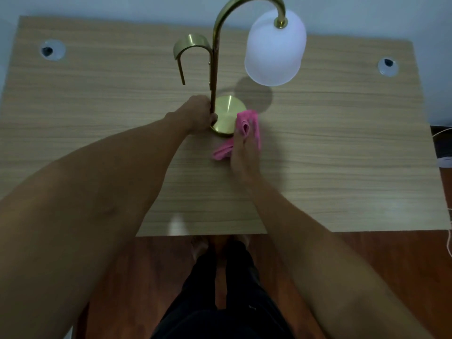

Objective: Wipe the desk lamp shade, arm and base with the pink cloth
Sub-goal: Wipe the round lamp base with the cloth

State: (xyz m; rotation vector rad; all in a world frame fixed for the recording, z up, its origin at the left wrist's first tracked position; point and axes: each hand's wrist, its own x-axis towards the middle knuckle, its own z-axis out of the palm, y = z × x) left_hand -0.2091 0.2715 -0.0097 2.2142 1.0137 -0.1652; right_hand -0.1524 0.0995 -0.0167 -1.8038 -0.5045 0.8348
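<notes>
Both bare forearms reached up from the bottom of the frame over the wooden desk (97, 118). Left of centre, the left hand (199, 115) curled round the foot of the brass arm (215, 69), gripping it where it met the round brass base (227, 113). Just right of that, the right hand (241, 152) held the bunched pink cloth (249, 123) against the base's right edge. At upper right the white shade (275, 47) hung above the desk
</notes>
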